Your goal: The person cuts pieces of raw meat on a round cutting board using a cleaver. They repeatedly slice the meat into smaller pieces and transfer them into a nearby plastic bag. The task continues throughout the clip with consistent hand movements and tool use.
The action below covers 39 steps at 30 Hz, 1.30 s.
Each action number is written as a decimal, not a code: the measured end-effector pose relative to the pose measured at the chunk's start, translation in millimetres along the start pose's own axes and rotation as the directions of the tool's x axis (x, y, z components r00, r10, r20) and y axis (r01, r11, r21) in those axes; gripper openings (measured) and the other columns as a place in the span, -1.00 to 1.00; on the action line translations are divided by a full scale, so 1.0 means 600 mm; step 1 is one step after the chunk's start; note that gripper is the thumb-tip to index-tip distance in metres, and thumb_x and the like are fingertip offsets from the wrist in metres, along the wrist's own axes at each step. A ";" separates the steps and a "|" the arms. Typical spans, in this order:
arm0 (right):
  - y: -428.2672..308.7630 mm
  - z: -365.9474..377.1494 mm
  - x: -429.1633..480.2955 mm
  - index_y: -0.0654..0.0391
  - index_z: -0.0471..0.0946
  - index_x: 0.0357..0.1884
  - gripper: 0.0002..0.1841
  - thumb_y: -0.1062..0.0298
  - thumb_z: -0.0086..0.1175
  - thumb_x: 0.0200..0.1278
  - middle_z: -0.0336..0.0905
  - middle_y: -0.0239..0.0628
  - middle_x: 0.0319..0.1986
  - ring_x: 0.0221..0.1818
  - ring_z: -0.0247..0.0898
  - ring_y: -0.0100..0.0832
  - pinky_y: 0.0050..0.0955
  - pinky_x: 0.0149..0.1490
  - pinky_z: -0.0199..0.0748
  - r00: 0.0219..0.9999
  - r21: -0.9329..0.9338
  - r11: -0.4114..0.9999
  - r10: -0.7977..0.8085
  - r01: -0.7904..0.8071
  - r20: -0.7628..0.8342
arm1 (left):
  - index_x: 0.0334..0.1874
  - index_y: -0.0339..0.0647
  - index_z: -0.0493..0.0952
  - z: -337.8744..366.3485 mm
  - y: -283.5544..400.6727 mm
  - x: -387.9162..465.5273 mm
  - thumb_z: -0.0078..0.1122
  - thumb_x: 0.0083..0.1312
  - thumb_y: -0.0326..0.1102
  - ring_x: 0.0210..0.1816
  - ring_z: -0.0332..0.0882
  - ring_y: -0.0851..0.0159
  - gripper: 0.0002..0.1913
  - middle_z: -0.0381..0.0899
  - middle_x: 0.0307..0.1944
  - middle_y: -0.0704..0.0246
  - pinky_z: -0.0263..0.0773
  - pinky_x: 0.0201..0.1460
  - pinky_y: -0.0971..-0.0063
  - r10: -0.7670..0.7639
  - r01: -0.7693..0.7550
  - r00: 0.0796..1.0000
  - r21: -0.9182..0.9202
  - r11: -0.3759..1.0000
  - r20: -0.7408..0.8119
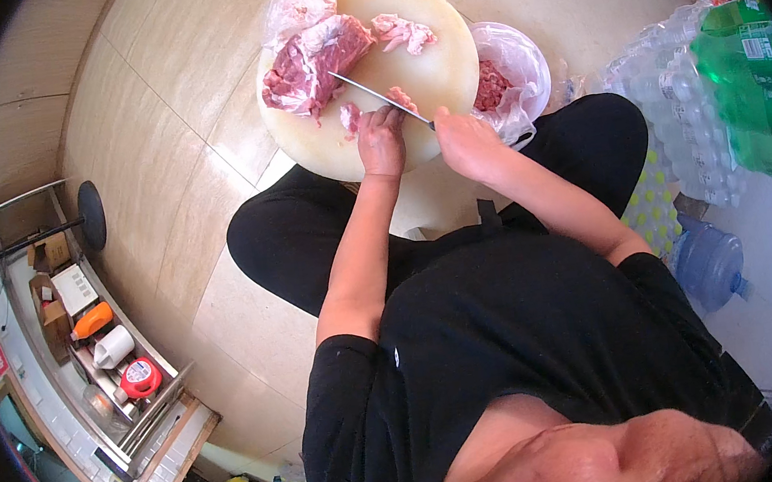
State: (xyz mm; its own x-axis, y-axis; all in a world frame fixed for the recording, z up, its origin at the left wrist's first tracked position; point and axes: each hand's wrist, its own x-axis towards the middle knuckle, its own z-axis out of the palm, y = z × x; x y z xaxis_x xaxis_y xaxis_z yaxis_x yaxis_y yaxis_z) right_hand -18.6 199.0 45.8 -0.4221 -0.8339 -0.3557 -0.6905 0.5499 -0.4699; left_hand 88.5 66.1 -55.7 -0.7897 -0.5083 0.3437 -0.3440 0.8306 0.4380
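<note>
A kitchen knife is in my right hand, its blade slanting to the upper left over a round, pale cutting board. Under the blade lies a small piece of raw meat. My left hand holds this piece down with bent fingers, close to the blade; the fingertips are partly hidden. A smaller meat scrap rests just left of those fingers. Beyond the knife tip sits a large slab of raw meat. Pale trimmings lie at the board's far side.
Beside the board stands a bag-lined white bowl with cut meat. A clear plastic bag overlaps the board's far left edge. Packed bottles and a blue water jug are to the right. A shelf with detergent bottles is at left.
</note>
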 end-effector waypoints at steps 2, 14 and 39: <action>0.010 -0.002 -0.018 0.34 0.36 -0.24 -0.86 0.47 -0.14 0.27 0.58 0.17 -0.42 -0.29 0.58 0.15 0.05 -0.21 0.52 1.000 -0.019 1.000 0.004 -0.004 0.016 | -0.05 -0.08 0.65 -0.009 -0.006 -0.004 0.15 0.21 -0.46 -0.16 0.63 0.15 -0.73 0.69 -0.12 0.29 0.50 -0.03 0.30 0.045 -0.045 0.998 0.008 0.999 -0.039; 0.011 -0.027 -0.063 0.32 0.35 -0.25 -0.87 0.46 -0.16 0.26 0.58 0.17 -0.45 -0.33 0.57 0.17 0.09 -0.20 0.51 1.000 -0.046 0.999 -0.004 0.003 -0.012 | -0.28 -0.24 0.67 -0.006 -0.020 -0.015 0.33 0.13 -0.45 -0.23 0.62 0.11 -0.88 0.67 -0.27 0.25 0.52 -0.11 0.32 -0.113 0.093 0.989 -0.187 0.978 -0.097; 0.023 -0.020 -0.051 0.30 0.36 -0.25 -0.87 0.44 -0.15 0.28 0.58 0.15 -0.44 -0.32 0.57 0.15 0.08 -0.21 0.51 0.999 -0.069 0.997 -0.022 0.020 -0.029 | -0.32 -0.22 0.68 -0.013 -0.030 -0.021 0.32 0.09 -0.50 -0.32 0.65 0.12 -0.89 0.69 -0.31 0.25 0.55 -0.20 0.40 -0.211 0.179 0.975 -0.335 0.925 -0.063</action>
State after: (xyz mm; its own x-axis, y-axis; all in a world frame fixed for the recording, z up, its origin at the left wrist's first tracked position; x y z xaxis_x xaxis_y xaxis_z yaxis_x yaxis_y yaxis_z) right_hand -22.1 231.7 60.2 -0.4239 -0.8468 -0.3214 -0.7379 0.5286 -0.4196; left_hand 108.6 55.8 -61.3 -0.6654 -0.6857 0.2949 -0.2889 0.6009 0.7453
